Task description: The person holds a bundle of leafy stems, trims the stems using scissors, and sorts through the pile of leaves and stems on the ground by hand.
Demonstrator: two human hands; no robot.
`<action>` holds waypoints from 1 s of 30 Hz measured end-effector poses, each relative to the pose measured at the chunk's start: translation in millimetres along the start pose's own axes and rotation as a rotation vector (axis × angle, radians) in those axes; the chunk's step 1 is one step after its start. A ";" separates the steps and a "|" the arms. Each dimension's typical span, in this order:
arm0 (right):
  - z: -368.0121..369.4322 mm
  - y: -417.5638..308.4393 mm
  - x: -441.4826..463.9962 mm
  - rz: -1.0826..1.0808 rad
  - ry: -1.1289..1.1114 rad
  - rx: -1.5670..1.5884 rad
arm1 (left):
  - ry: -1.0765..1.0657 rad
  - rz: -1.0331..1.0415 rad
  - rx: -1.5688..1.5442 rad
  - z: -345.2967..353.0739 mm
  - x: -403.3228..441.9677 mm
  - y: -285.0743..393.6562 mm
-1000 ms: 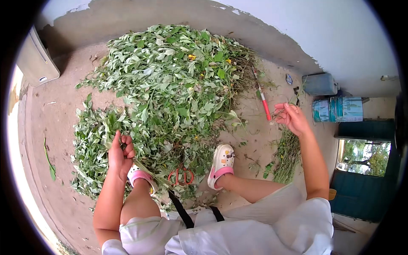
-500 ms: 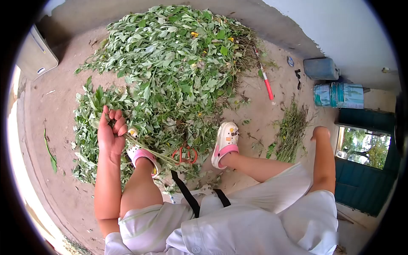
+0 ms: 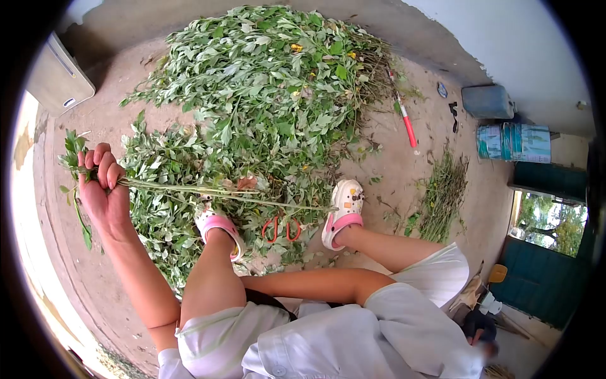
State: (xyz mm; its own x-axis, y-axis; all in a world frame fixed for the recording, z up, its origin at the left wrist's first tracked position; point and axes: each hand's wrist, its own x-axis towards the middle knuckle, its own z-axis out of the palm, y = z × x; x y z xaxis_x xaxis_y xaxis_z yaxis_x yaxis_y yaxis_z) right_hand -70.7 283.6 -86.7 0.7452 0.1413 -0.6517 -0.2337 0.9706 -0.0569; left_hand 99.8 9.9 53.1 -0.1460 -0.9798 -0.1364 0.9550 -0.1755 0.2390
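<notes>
At the left, my left hand [image 3: 106,196] is closed around a bunch of leafy stems [image 3: 189,188]; their leaves poke out beyond the fingers and the long stems reach right, above my feet. My right forearm lies across my lap behind my left leg, and its hand is out of sight. Red-handled scissors [image 3: 281,230] rest on the loose leaves between my two white-and-pink clogs [image 3: 347,205]. A large heap of green cut plants [image 3: 265,82] covers the floor in front of me.
A smaller bundle of stems [image 3: 444,196] lies on the right. Near the wall are a red-and-white stick [image 3: 407,123], a blue jug [image 3: 488,102] and a striped bucket [image 3: 514,142]. A pale metal cabinet [image 3: 62,79] stands at upper left.
My left hand has moved left, drawing the stems out with it. My right hand left the small bundle's side, and that arm has swung across my lap, hiding the hand.
</notes>
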 end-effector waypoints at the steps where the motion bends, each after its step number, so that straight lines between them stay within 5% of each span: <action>1: -6.9 -13.3 -18.5 -0.406 0.015 -0.615 | 0.033 -0.006 0.012 -0.3 -1.9 -4.6; 2: -14.7 -24.2 -32.2 -0.813 0.037 -1.227 | 0.066 -0.015 0.025 -1.6 -3.7 -7.3; 3: -52.9 -21.3 -22.6 -1.110 -0.101 -1.256 | 0.051 -0.051 0.000 -8.2 -3.8 -8.5; 4: -82.2 -17.2 -53.4 -0.975 0.366 -1.109 | 0.051 -0.051 -0.002 -12.2 -3.9 -10.0; 5: -127.1 -20.6 -79.7 -0.613 0.352 -0.356 | 0.073 -0.065 0.000 -16.3 -4.4 -11.5; 8: -233.1 -13.7 -164.8 -0.054 0.631 -0.625 | 0.128 -0.084 0.015 -25.7 -4.5 -19.1; 10: -276.1 -0.8 -188.0 -0.189 1.076 -0.980 | 0.144 -0.115 -0.001 -28.8 -2.7 -27.6; 11: -293.0 0.6 -185.5 -0.438 1.353 -0.843 | 0.183 -0.113 0.037 -27.6 -2.4 -34.8; 12: -304.6 -6.5 -181.8 -0.434 1.344 -0.850 | 0.223 -0.124 0.070 -25.6 -2.5 -43.6; 14: -326.5 -30.4 -170.4 -0.618 1.806 -0.541 | 0.304 -0.160 0.108 -21.1 -5.7 -63.9; 18: -364.4 -46.4 -146.7 -0.466 1.839 -0.098 | 0.399 -0.308 0.168 -16.8 -11.7 -95.1; 20: -329.5 -71.3 -160.0 -0.382 1.631 0.070 | 0.444 -0.369 0.204 -15.4 -13.3 -108.7; 22: -316.8 -81.8 -171.8 -0.434 1.552 0.158 | 0.501 -0.428 0.252 -18.9 -14.2 -120.6; 24: -304.4 -87.0 -199.5 -0.714 1.047 0.282 | 0.520 -0.491 0.281 -26.3 -15.9 -130.5; 28: -264.6 -80.4 -285.9 -0.888 0.757 0.183 | 0.525 -0.517 0.301 -29.2 -15.2 -134.3; 30: -262.1 -52.7 -332.2 -0.973 0.850 0.199 | 0.503 -0.514 0.291 -29.6 -15.9 -133.2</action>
State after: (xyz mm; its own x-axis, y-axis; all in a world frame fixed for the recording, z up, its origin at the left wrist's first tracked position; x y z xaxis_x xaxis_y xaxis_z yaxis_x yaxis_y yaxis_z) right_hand -469.7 134.4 -65.5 -0.0872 -0.7260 -0.6821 0.3242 0.6268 -0.7086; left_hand -17.4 51.7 -5.0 -0.3509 -0.6194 -0.7023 0.6824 -0.6827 0.2612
